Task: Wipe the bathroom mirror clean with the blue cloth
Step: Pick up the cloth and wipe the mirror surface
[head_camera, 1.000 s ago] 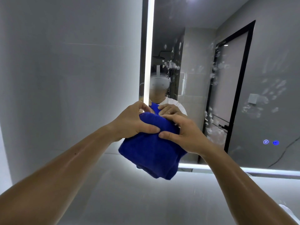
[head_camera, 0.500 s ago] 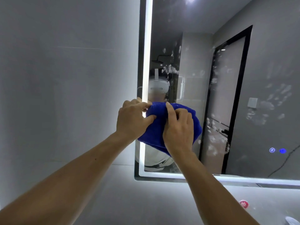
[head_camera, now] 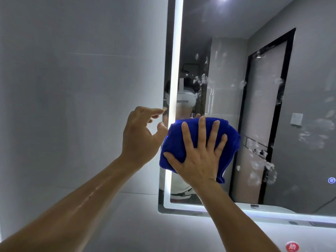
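The folded blue cloth (head_camera: pixel 173 142) lies flat against the bathroom mirror (head_camera: pixel 227 79) near its lit left edge. My right hand (head_camera: pixel 200 153) presses on the cloth with spread, straight fingers. My left hand (head_camera: pixel 140 135) hovers just left of the cloth by the mirror's frame, fingers loosely curled and holding nothing. White smudges and finger marks dot the glass, mostly in the middle and on the right.
A bright light strip (head_camera: pixel 175 70) runs down the mirror's left side and along its bottom. Grey tiled wall (head_camera: pixel 81 88) fills the left. Blue touch buttons (head_camera: pixel 331 180) glow at the mirror's lower right. A red round tag (head_camera: pixel 291 246) sits on the counter below.
Both hands raised the cloth to the mirror. My right hand flattened onto it against the glass, and my left hand let go and drew off to the left.
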Motion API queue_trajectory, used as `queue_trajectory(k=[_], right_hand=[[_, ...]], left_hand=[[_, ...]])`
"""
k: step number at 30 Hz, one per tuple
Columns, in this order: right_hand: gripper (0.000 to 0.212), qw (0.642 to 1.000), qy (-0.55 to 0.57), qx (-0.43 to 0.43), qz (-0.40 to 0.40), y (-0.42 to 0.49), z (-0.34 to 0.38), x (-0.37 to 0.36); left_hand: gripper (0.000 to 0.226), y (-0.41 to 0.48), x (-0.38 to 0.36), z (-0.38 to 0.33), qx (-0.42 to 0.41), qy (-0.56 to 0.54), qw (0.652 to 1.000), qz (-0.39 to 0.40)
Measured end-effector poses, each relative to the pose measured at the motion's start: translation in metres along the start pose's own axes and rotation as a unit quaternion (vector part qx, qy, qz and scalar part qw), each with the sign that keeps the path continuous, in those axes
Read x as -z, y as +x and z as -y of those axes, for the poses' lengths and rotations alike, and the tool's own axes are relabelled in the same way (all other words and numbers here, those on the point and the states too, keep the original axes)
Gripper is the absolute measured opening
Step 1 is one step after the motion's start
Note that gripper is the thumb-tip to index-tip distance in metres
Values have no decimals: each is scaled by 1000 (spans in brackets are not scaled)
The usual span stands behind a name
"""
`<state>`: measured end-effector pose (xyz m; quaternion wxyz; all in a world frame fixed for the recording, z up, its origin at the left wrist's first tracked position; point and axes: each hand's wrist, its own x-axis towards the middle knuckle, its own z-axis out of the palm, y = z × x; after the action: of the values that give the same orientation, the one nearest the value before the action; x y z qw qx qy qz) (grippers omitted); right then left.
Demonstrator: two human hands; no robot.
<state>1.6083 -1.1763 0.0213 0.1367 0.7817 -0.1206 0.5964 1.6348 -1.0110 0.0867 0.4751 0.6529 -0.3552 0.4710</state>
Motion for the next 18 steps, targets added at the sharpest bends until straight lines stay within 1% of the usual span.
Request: queue_trajectory(k=[2, 6, 8, 11, 13, 16, 18], right_hand=[[83, 1000, 4, 10, -8, -1, -1, -1], [60, 998, 3, 54, -35, -19, -3, -6], [57, 996, -1, 85, -31, -30, -8, -8], [64, 993, -12, 111, -29, -42, -27, -8], [67, 995, -17, 86, -42, -34, -38, -4], [63, 998, -8, -19, -64, 14, -35, 5], [65, 997, -6, -52, -62, 48, -22, 10]], left_hand=[[28, 2, 0, 0, 5, -6, 1000, -11], [27, 3, -2, -3, 12, -19, 1000, -11], [28, 3, -1, -5, 10, -20, 1000, -11], [32, 4, 3, -5, 16, -17, 1000, -11], [36, 8, 7, -5, 13, 1, 1000, -10], [47, 15, 8, -3, -15, 55, 998, 3], [55, 20, 5, -1, -30, 88, 996, 18]])
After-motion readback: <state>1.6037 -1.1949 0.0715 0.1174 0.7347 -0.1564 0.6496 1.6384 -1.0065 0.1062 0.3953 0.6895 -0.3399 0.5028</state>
